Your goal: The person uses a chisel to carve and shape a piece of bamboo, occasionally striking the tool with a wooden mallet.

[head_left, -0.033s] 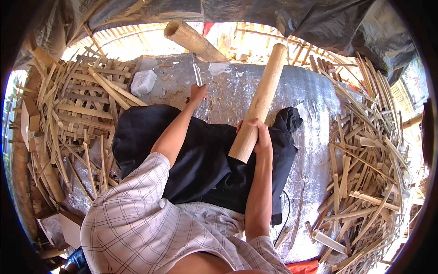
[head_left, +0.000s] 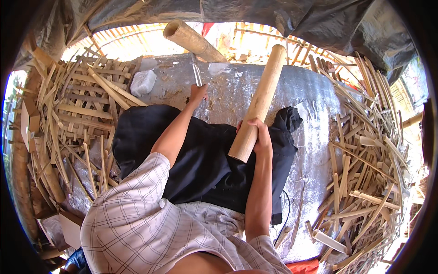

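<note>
Bamboo pole (head_left: 260,100), smooth and round, clenched in right hand (head_left: 260,134); left hand (head_left: 198,93) grasps blade (head_left: 197,74).

Two bamboo poles (head_left: 259,102) (head_left: 194,41), one black cloth (head_left: 205,155), one metal blade (head_left: 197,74), countless bamboo strips (head_left: 365,182).

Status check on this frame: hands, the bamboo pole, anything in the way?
Right hand gripping bamboo pole near its lower end, pole tilted. Left hand on a metal blade. Black cloth under the pole; bamboo strips piled at both sides.
</note>
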`<state>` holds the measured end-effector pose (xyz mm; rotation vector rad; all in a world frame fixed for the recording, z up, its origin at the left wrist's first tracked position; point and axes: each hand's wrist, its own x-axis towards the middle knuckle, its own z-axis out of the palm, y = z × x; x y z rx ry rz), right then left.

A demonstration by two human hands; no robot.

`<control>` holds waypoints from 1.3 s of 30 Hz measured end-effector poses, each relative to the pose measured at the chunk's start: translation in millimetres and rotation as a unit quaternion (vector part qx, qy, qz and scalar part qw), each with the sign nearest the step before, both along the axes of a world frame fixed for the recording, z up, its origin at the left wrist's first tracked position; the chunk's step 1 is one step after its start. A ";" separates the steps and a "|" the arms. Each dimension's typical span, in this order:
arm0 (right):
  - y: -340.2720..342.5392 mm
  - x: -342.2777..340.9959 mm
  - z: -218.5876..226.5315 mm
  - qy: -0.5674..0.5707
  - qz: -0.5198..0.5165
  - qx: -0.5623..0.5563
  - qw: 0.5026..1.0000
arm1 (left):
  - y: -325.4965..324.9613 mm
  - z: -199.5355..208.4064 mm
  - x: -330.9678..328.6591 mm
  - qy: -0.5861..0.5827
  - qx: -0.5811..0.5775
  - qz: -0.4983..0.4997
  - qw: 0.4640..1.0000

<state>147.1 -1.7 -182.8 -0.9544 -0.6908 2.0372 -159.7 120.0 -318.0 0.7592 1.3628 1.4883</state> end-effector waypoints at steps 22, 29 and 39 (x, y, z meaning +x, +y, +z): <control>9.8 8.8 -12.6 0.092 -0.057 -0.088 0.990 | -8.7 -7.6 2.8 0.130 -0.064 0.056 0.988; 9.3 7.1 -11.2 0.106 -0.052 -0.099 0.988 | -21.7 -3.7 4.3 0.090 -0.053 0.046 0.993; 11.0 7.0 -14.1 0.114 -0.046 -0.109 0.986 | -36.3 0.4 8.8 0.118 -0.076 0.057 0.989</control>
